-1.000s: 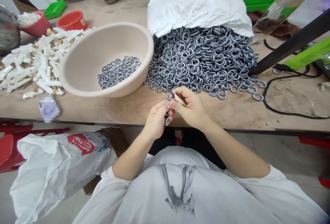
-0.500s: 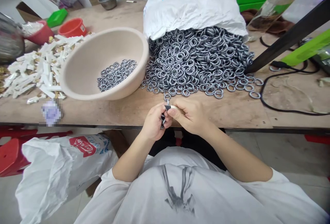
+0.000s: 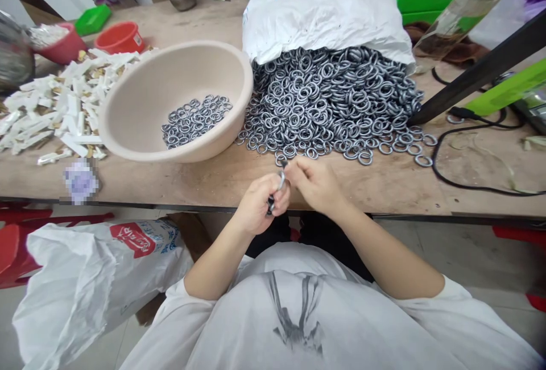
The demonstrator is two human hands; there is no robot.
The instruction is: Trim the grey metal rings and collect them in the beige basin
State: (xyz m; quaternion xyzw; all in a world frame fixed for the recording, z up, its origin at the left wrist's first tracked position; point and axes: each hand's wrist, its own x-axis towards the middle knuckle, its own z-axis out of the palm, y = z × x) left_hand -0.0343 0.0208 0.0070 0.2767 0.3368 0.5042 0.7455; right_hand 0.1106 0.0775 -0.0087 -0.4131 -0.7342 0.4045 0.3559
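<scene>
My left hand (image 3: pixel 259 204) is closed around a few grey rings. One ring (image 3: pixel 281 180) stands up at its thumb, and darker ones (image 3: pixel 270 204) show between the curled fingers. Close by on the right, my right hand (image 3: pixel 318 185) is pinched, with a small dark blade-like piece (image 3: pixel 285 162) at its fingertips, partly hidden. Beyond both hands spreads a large heap of grey rings (image 3: pixel 324 103). To the left a beige basin (image 3: pixel 145 74) holds a smaller batch of rings (image 3: pixel 194 123).
The heap spills from a white sack (image 3: pixel 328 17). White strips (image 3: pixel 77 108) cover the left of the table, near a red bowl (image 3: pixel 119 37). At right are a dark post (image 3: pixel 478 74) and a black cable (image 3: pixel 464 185). A white bag (image 3: pixel 85 285) stands below the table edge.
My right hand has shifted up and slightly away from my left hand, with the dark piece. A ring now shows upright at my left thumb. The view has moved slightly.
</scene>
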